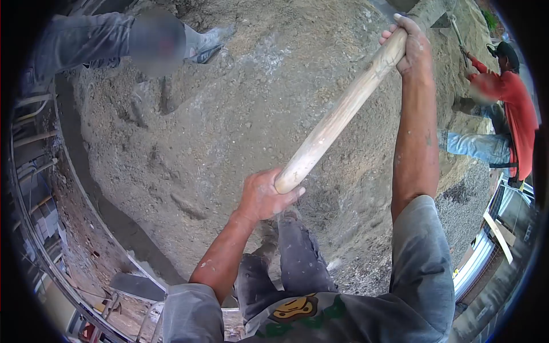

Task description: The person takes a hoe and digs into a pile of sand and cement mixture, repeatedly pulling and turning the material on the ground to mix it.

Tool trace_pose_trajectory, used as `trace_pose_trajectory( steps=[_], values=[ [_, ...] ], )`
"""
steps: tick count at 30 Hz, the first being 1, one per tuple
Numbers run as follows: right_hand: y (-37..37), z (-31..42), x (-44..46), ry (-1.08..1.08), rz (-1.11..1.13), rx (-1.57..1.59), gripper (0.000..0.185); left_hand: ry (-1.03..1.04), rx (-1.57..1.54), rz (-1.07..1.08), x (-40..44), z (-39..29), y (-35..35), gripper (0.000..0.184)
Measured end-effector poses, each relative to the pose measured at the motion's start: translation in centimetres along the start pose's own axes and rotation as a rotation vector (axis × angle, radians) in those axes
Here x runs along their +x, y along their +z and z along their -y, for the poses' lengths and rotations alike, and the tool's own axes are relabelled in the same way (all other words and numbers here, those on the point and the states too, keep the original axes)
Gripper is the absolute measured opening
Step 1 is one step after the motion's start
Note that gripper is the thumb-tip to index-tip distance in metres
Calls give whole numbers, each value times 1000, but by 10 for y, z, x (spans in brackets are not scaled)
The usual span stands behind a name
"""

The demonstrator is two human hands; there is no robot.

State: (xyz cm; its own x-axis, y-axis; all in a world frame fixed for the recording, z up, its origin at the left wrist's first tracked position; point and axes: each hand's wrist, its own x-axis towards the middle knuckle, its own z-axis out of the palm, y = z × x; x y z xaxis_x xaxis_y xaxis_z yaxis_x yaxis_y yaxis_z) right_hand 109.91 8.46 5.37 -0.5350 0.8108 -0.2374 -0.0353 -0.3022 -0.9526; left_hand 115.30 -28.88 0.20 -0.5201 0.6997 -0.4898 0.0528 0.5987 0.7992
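Observation:
A thick, pale wooden tool handle [343,111] slants across the middle of the view, over a broad heap of grey sand and gravel [229,120]. My left hand [266,193] is closed round its near end, close to my knees. Farther up, at the upper right, my right hand [414,48] grips the same handle with my arm stretched out. Whatever tool head it carries cannot be made out beyond my right hand. Specks of wet grey material dot both forearms.
At right, a co-worker in a red shirt [517,108] holds a long-handled tool [457,34]. Another person's grey-trousered leg [91,40] stands on the heap at upper left. A curved edging strip [100,211] borders the left side, with metal railings beyond. Planks and metal sheets [474,257] lie at lower right.

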Motion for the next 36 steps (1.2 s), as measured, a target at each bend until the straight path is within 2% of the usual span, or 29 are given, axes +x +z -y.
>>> trace_pose_trajectory(
  steps=[2, 3, 5, 8, 10, 11, 15, 19, 24, 27, 29, 30, 31, 32, 33, 34, 35, 36],
  values=[
    [-18, -105, 58, 75, -49, -56, 16, -163, -74, -11, 35, 52, 38, 47],
    [-30, -173, 61, 226, -92, -122, 17, -235, -98, -30, 48, 75, 52, 48],
    [-39, -320, 18, 597, -156, -274, 20, -474, 49, 84, 21, 101, 78, 54],
    [-47, -399, -20, 763, -96, -253, 18, -686, 89, 218, 10, 145, 84, 55],
    [-58, -404, -7, 822, -180, -348, 23, -697, 45, 328, 4, 143, 84, 56],
    [-57, -401, -8, 818, -127, -364, 22, -664, 14, 348, 12, 138, 82, 56],
    [-49, -408, -13, 765, -172, -404, 18, -537, 38, 239, -3, 141, 61, 53],
    [-32, -400, -77, 662, -165, -363, 17, -490, -13, 193, -72, 196, 56, 56],
    [23, -416, -228, 669, -256, -311, 14, -603, 8, 126, -198, 268, 29, 49],
    [55, -458, -351, 667, -196, -341, 11, -745, 6, 51, -315, 328, 29, 47],
    [70, -499, -458, 767, -184, -305, 10, -759, 322, -16, -406, 362, 32, 38],
    [74, -521, -522, 889, -178, -265, 8, -841, 448, -37, -449, 365, 31, 39],
    [86, -517, -574, 1133, -166, -303, 8, -950, 459, 28, -504, 390, 38, 40],
    [75, -529, -643, 1078, -112, 35, 9, -1067, 426, 78, -546, 399, 35, 39],
    [79, -521, -680, 1254, 1, -165, 10, -1144, 368, 105, -569, 394, 28, 39],
    [90, -504, -709, 1350, -22, -148, 12, -1181, 318, 114, -583, 387, 21, 38],
    [84, -509, -742, 1175, 222, -300, 12, -1201, 276, 115, -589, 376, 16, 37],
    [76, -503, -746, 1137, 249, -289, 13, -1205, 236, 128, -586, 363, 10, 37]
  ],
)
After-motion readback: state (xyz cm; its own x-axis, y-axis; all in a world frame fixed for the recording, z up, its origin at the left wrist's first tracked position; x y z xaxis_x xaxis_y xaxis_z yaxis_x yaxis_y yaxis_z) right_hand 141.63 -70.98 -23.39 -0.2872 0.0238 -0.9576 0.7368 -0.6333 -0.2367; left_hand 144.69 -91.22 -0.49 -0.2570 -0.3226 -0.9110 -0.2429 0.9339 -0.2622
